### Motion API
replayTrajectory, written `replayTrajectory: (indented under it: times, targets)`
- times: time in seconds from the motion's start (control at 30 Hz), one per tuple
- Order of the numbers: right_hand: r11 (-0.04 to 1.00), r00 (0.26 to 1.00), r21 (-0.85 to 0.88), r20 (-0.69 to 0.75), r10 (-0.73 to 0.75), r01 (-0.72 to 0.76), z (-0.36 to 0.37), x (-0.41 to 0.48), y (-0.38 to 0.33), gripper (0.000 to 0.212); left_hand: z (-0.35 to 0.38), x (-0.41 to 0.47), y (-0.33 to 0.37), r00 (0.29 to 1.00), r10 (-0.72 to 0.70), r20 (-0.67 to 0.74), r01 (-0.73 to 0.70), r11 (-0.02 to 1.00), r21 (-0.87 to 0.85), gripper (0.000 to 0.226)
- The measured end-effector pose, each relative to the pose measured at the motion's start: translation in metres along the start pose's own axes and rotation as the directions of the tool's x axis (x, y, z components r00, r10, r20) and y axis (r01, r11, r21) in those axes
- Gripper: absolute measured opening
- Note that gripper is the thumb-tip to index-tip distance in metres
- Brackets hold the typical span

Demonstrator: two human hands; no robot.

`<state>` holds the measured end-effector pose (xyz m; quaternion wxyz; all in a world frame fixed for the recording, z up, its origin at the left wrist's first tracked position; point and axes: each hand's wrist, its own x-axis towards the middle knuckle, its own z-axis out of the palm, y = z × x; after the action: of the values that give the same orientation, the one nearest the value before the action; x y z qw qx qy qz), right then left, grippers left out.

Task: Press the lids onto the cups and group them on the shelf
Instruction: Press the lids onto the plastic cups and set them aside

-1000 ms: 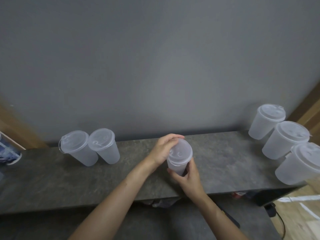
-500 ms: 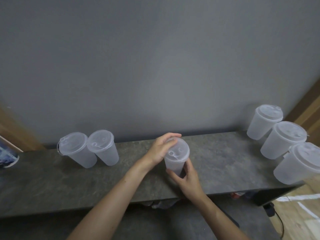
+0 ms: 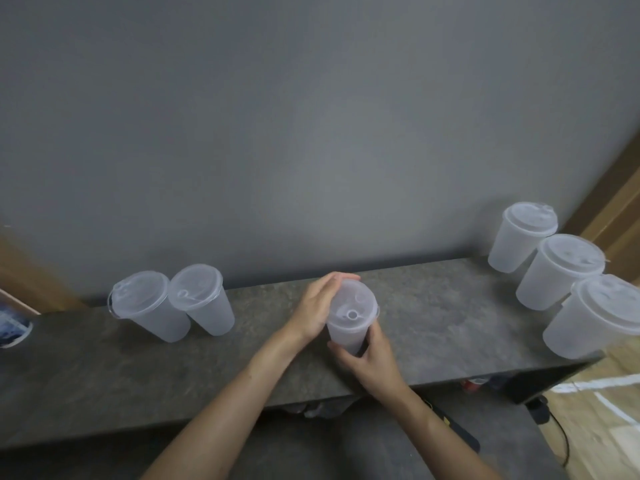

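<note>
Now my left hand (image 3: 313, 311) curls over the lid (image 3: 351, 304), my right hand (image 3: 369, 358) grips the upright cup (image 3: 346, 336); lidded pair (image 3: 173, 308) stands leftward.

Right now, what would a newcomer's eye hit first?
Both hands on the middle cup at the centre of the shelf: left hand curved over its lid, right hand gripping its body. Then the lidded pair at the left and the lidded trio at the right end.
</note>
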<state>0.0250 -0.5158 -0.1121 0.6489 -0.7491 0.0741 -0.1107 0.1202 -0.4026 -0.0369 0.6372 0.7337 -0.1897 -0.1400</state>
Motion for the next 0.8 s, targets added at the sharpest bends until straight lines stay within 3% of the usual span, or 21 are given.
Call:
replayTrajectory:
  times: [0.17,0.37,0.5,0.6,0.8]
  targets:
    - [1.0,0.994,0.006,-0.106,-0.011,0.012,0.005,-0.001,0.002,0.079,0.014,-0.01,-0.012,0.981,0.007,-0.195,-0.014,0.999,-0.034,0.041]
    - [0.999,0.999,-0.028,-0.048,-0.024,0.022,0.001,0.0,0.007,0.074,0.0,0.001,0.006,0.999,-0.047,0.002,0.047,0.999,-0.01,0.034]
    - [1.0,0.995,0.01,-0.097,-0.008,0.009,0.005,-0.001,0.001,0.088,0.015,-0.008,-0.001,0.994,-0.019,-0.104,0.014,0.999,-0.049,0.036]
    - [1.0,0.987,0.014,-0.161,-0.011,0.013,0.009,-0.003,0.001,0.086,0.019,-0.012,-0.007,0.982,-0.01,-0.19,0.001,0.999,-0.046,0.041]
    - [0.999,0.994,-0.033,-0.11,-0.026,0.023,0.003,0.002,0.012,0.086,0.008,-0.001,0.002,0.999,-0.04,0.013,0.041,0.998,-0.042,0.033]
